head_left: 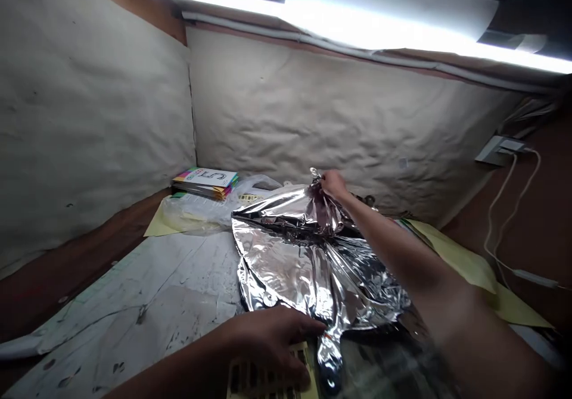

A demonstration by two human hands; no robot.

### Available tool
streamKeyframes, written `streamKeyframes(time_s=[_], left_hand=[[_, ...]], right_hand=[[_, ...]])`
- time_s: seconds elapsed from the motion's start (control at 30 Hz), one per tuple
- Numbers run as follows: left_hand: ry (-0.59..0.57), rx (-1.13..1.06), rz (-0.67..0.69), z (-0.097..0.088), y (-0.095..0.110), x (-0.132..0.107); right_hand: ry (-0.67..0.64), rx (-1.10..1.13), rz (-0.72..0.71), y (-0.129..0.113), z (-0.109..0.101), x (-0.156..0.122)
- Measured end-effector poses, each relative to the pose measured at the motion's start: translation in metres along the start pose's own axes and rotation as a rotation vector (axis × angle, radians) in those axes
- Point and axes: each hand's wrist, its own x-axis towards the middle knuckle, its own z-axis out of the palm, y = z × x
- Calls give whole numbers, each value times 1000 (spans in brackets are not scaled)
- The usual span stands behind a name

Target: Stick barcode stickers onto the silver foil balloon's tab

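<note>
A crumpled silver foil balloon [286, 268] lies flat and deflated across the middle of the table, its narrow tail [329, 357] pointing towards me. At the far side, my right hand [333, 183] is closed on a gathered edge of the foil and lifts it into folds. My left hand [272, 336] is at the near edge, its thumb and index finger apart. The index fingertip reaches the foil beside the tail. Beneath that hand is a yellow sheet with dark rectangles [309, 357], partly covered by the palm and fingers.
A stack of colourful printed packets [210, 178] sits at the back left, beside a clear plastic bag [196, 211]. Yellow paper [451, 250] lies to the right. White cables [490, 208] hang from a wall socket [498, 150]. A bright tube light [379, 24] runs overhead.
</note>
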Motion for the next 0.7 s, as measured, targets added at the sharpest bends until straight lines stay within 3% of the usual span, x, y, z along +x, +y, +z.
streamKeyframes(time_s=[0.2,0.33,0.43,0.53,0.6,0.7], left_hand=[[-17,-8,18,0,-5,1],[-29,-10,15,0,-5,1],[-10,-4,0,0,-1,-1],[24,-10,-22,1,2,-3],[45,-17,-21,2,2,-3],[49,-26,-20,4,-2,-2]], right_hand=[[-92,16,2,-2,62,-16],[-156,46,-34,4,74,-26],[-169,74,-109,0,63,-25],[-157,91,-207,2,40,-28],[-125,78,-246,15,19,-40],[-68,16,-248,55,-9,-79]])
